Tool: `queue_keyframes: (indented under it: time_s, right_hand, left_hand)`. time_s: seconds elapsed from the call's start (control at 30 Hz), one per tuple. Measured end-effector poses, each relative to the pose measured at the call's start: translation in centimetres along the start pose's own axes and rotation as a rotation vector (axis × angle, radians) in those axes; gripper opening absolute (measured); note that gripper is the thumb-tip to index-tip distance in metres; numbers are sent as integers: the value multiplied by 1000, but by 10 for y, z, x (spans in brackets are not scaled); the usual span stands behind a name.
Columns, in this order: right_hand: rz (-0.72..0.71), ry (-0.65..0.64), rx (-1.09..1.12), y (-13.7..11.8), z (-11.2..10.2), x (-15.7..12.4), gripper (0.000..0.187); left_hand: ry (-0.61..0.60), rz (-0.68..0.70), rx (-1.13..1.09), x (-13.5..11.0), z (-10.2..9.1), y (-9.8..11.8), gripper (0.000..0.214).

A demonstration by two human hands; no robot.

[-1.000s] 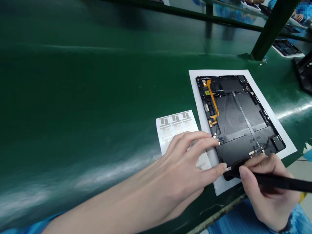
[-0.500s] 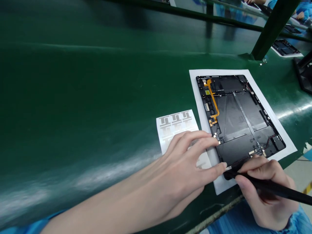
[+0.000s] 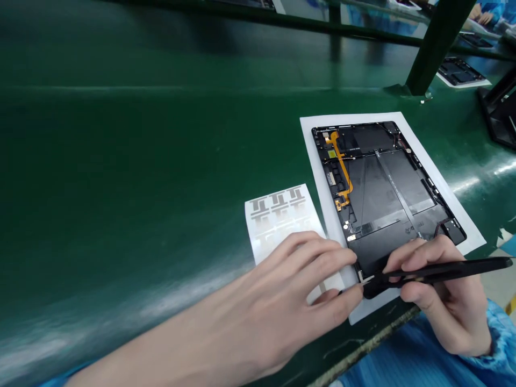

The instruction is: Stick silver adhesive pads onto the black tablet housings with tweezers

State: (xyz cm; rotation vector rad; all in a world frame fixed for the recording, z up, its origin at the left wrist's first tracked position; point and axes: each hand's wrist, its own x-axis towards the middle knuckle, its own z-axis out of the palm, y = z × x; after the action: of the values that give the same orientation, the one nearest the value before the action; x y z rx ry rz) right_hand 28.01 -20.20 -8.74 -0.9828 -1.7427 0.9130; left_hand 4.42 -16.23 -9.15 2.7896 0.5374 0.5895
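An opened tablet housing [image 3: 387, 193], with black inner parts and an orange flex cable [image 3: 343, 169], lies on a white sheet [image 3: 419, 141]. My left hand [image 3: 298, 290] holds nothing; its fingers are apart, with index finger and thumb at the housing's near left corner. Between the fingers of my right hand [image 3: 447, 290] are black tweezers [image 3: 447, 270], held nearly level. Their pale tip meets a small light piece at that same corner, close to my left thumb. A white sticker sheet [image 3: 282, 215] with grey T-like shapes lies partly under my left hand.
A green bench top [image 3: 141, 161] spreads to the left. Its worn front edge [image 3: 350, 355] runs below my hands. A green post [image 3: 435, 48] rises behind the housing. At the far right are another tablet housing [image 3: 461, 71] and a black stand [image 3: 500, 115]. Other people's hands show beyond.
My left fingertips have drawn back and down along the housing's left edge toward its near corner. The tweezers have swung to a more level angle, tip at the corner. The view has shifted slightly.
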Motion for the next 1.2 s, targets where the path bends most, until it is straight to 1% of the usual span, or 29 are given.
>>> queue_keyframes:
  time_s: [0.1, 0.3, 0.47, 0.67, 0.73, 0.83, 0.93, 1.0, 1.1, 1.2]
  right_hand:
    - [-12, -5, -18, 0, 1, 2, 11]
    - [-7, -4, -68, -1, 2, 4, 10]
    - [-31, 0, -130, -4, 5, 7, 8]
    - [-58, 17, -196, -6, 9, 9, 9]
    - [-34, 47, -165, -4, 8, 6, 11]
    - [26, 151, -68, -2, 8, 1, 14]
    - [66, 225, -1, -1, 9, -3, 14]
    - [77, 243, 2, -1, 10, -3, 12]
    - [70, 267, -5, -1, 10, -2, 9]
    - [86, 249, -53, -1, 10, -1, 8]
  left_hand:
    - [-14, -3, -9, -2, 0, -1, 39]
    - [10, -20, 3, 0, 2, -2, 35]
    - [17, -11, 9, 1, 1, -3, 38]
    - [11, -83, -76, 1, 3, 5, 45]
    - [1, -87, -83, 0, 4, 6, 45]
    - [-3, -102, -73, -2, 3, 4, 50]
    - [-33, -69, -54, -3, 0, -1, 51]
    - [-52, -46, -49, -3, -2, -3, 49]
    - [-69, -52, -47, -3, -4, -6, 50]
    - [-86, -46, -47, -3, -3, -7, 50]
